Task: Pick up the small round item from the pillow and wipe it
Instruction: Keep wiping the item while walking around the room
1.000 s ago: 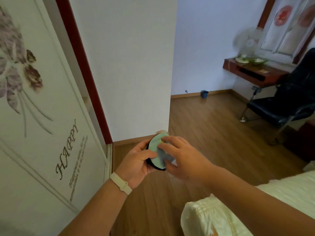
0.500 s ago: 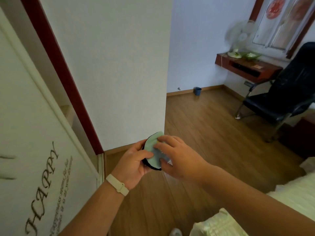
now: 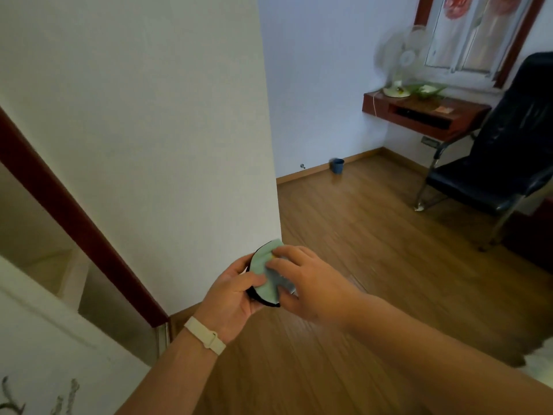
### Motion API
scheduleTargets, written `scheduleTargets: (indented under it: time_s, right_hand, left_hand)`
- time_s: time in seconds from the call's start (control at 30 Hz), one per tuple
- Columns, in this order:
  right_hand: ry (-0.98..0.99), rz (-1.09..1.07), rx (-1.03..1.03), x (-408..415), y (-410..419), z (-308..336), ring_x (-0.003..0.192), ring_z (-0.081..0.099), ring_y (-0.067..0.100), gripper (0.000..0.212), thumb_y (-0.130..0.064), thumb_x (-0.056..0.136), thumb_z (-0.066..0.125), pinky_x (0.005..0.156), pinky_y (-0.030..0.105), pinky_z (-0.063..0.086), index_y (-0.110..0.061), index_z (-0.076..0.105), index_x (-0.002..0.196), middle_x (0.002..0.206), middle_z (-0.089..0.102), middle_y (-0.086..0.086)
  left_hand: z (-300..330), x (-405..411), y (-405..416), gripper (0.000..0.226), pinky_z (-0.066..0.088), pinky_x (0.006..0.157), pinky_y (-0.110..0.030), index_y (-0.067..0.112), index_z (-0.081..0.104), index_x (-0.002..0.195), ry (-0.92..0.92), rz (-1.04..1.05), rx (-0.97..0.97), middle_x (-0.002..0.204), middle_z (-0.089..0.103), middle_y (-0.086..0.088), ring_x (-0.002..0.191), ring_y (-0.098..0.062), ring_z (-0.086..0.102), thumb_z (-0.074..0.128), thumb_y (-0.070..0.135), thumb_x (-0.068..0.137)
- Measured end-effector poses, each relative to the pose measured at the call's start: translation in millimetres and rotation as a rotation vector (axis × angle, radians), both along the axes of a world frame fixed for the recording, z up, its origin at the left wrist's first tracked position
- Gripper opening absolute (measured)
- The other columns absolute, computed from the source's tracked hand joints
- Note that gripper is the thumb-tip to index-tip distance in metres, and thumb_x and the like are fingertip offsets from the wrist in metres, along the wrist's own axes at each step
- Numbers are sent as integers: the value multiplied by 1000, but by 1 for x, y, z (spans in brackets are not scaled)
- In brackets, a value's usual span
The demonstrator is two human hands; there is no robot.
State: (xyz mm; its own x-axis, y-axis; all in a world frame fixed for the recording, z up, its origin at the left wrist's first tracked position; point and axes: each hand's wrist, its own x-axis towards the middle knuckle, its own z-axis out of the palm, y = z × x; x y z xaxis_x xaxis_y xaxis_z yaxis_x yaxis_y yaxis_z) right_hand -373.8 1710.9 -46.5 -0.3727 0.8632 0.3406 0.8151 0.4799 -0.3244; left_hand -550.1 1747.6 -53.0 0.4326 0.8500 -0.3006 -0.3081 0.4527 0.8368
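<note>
My left hand (image 3: 232, 298) holds the small round item (image 3: 261, 275) at its black rim, thumb across the near face and fingers curled behind it. The item stands roughly on edge, in mid-air above the wooden floor (image 3: 359, 250), directly in front of the corner of the white wall (image 3: 164, 130). A pale wristband (image 3: 206, 336) sits on my left wrist.

My right hand (image 3: 311, 283) presses a light green cloth (image 3: 263, 283) flat against the face of the item. The fingertips (image 3: 276, 253) are bent down onto the cloth near the top edge, and the thumb pins the cloth at the lower edge. The cloth covers most of the face, leaving only the black rim visible at the top left and at the bottom. Both hands are closed on the item and cloth, touching each other around it.

Surroundings: a dark red door frame (image 3: 68, 217) runs diagonally at the left. At the far right, a black chair (image 3: 493, 169) stands beside a wall-mounted reddish table (image 3: 425, 112), which carries a white fan (image 3: 401, 58). A small blue bin (image 3: 337, 166) stands on the floor against the far wall. A white bedding edge (image 3: 538, 363) enters at the near right, blurred.
</note>
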Motion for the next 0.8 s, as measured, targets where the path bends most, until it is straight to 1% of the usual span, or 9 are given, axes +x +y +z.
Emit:
scheduleTargets:
  time_s: [0.1, 0.27, 0.33, 0.4, 0.5, 0.6, 0.67, 0.8]
  right_hand:
    - [-1, -13, -10, 10, 27, 1, 121, 43, 27, 47, -28, 86, 65, 98, 38, 43, -15, 52, 129, 136, 48, 8]
    - [-37, -83, -15, 28, 73, 0, 123, 41, 24, 47, -29, 87, 62, 100, 34, 40, -17, 50, 130, 138, 46, 6]
    - [-44, -133, -21, 36, 90, -4, 123, 41, 24, 45, -27, 87, 61, 100, 32, 39, -17, 50, 130, 137, 46, 5]
    - [-41, -183, -48, 44, 107, -9, 123, 41, 25, 45, -27, 87, 61, 100, 34, 39, -17, 50, 129, 136, 47, 6]
    - [-64, -266, -65, 56, 134, -11, 122, 41, 25, 45, -33, 88, 59, 99, 36, 41, -21, 48, 129, 136, 45, 4]
    - [-70, -383, -82, 65, 166, -8, 122, 40, 22, 45, -37, 87, 57, 97, 36, 43, -26, 44, 129, 136, 43, 0]
    - [-82, -441, -90, 70, 187, -6, 122, 40, 22, 45, -35, 87, 58, 98, 35, 42, -26, 44, 129, 137, 43, 0]
    - [-64, -572, -94, 79, 216, -5, 124, 40, 24, 46, -30, 85, 62, 99, 35, 38, -24, 47, 128, 137, 44, 1]
  left_hand:
    - [1, 14, 28, 50, 58, 74, -47, 15, 65, 121, 2, -21, 2, 121, 67, -18, 107, -37, 67, 67, 8, 72]
    - [-6, 35, 85, 46, 59, 76, -47, 15, 67, 120, -53, -87, -12, 119, 69, -18, 107, -37, 67, 66, 6, 75]
    - [-13, 46, 111, 44, 58, 77, -48, 15, 67, 119, -51, -136, -20, 118, 69, -17, 109, -38, 66, 65, 6, 76]
    - [-21, 56, 138, 42, 58, 78, -48, 15, 69, 117, -45, -183, -39, 117, 69, -18, 109, -38, 66, 65, 6, 76]
    - [-25, 74, 183, 40, 58, 77, -46, 15, 69, 116, -43, -291, -56, 117, 69, -19, 108, -38, 66, 65, 7, 77]
    - [-23, 90, 231, 41, 57, 79, -46, 14, 68, 119, -42, -393, -66, 119, 67, -21, 109, -39, 65, 66, 8, 78]
    - [-21, 102, 260, 41, 57, 78, -46, 14, 67, 120, -46, -454, -73, 120, 66, -22, 109, -39, 65, 66, 9, 79]
    - [-17, 126, 302, 33, 58, 75, -43, 12, 69, 116, -54, -569, -68, 116, 68, -22, 105, -37, 67, 60, 4, 85]
